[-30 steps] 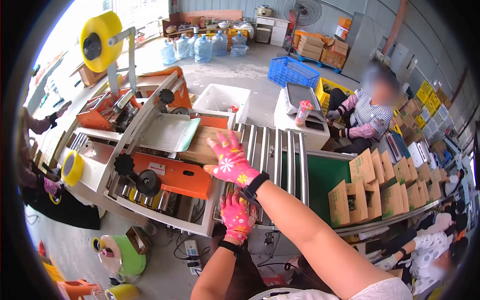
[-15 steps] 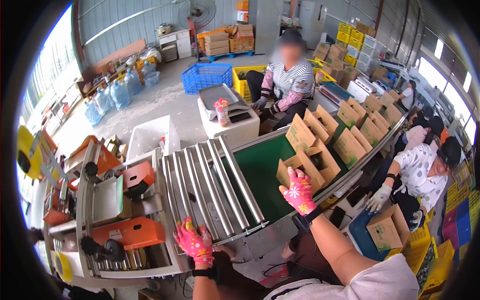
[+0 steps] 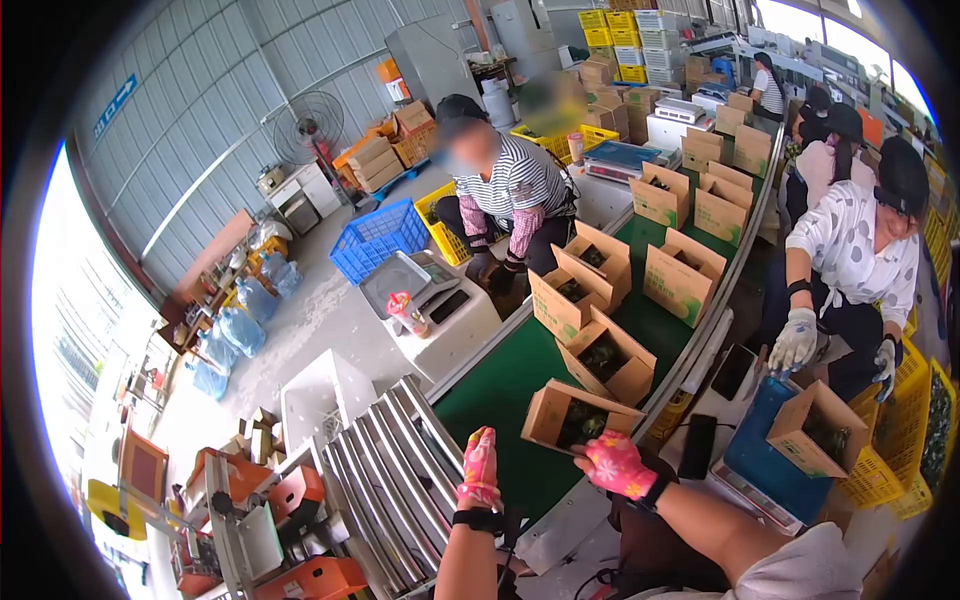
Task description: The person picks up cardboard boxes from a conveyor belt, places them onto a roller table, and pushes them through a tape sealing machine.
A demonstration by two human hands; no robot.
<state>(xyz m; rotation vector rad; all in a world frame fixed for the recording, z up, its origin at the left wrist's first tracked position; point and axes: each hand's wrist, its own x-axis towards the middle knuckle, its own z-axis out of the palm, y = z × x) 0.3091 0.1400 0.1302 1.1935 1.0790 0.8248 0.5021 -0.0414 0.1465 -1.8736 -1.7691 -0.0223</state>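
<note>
My right hand [image 3: 617,466], in a pink flowered glove, grips the near edge of an open cardboard box [image 3: 540,416] that sits tilted at the near end of the green conveyor belt [image 3: 480,395]. Dark green produce [image 3: 583,422] shows inside the box. My left hand [image 3: 481,472], gloved the same way, is held up beside the metal rollers [image 3: 400,480], fingers stretched out and nothing in them. Just beyond the held box stands another open box [image 3: 622,375] with similar dark contents.
More open boxes [image 3: 685,278] line the belt. A seated person [image 3: 515,190] works across it. On the right, another person's gloved hand [image 3: 795,340] is near a box [image 3: 815,430] on a blue scale [image 3: 755,460]. Orange machine parts [image 3: 325,578] stand lower left.
My view has turned to the right. The nearest box has come closer along the belt, with my right hand at its edge. My left hand has lifted off the rollers.
</note>
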